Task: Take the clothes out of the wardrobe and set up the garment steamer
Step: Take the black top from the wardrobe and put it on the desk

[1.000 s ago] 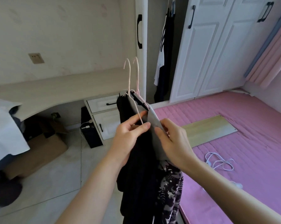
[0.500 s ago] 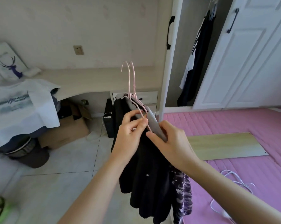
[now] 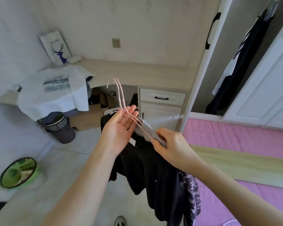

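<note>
You've got the clothes (image 3: 153, 173) out of the wardrobe (image 3: 202, 62), dangling between your arms on the pink hangers (image 3: 121, 98). Your right hand (image 3: 171, 147) pinches the grey shoulder, your left hand (image 3: 119, 128) lies flat-fingered under the hooks. Next, I'd judge: find somewhere to hang them, then the steamer, which isn't in view

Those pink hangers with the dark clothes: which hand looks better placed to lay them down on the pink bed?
Probably the right hand: it pinches the hangers and is nearer the bed. The left hand is open.
</note>
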